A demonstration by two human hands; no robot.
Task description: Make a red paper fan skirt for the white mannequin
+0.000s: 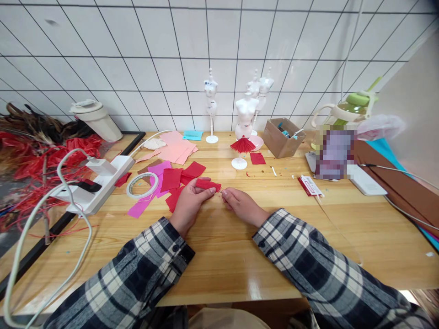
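My left hand [190,201] holds a narrow folded piece of red crepe paper [207,184] between thumb and fingers. At its right end, my right hand [238,203] is closed in a pinch on a thin strand of the paper's edge; the fingertips hide most of that end. Several red crepe paper squares [171,178] lie under and beside my left hand, partly over magenta paper [140,208]. Just beyond my hands stands a small white dress form [246,112] with a red fringed paper skirt [243,145] low around it.
Left are a tape roll [129,186], a power strip [89,196] with looping cables and a cup [98,119]. Pink paper [178,148], another dress form [211,103] and a cardboard box [281,141] stand or lie behind. A red-and-white packet [310,186] and white power bank [366,179] lie right.
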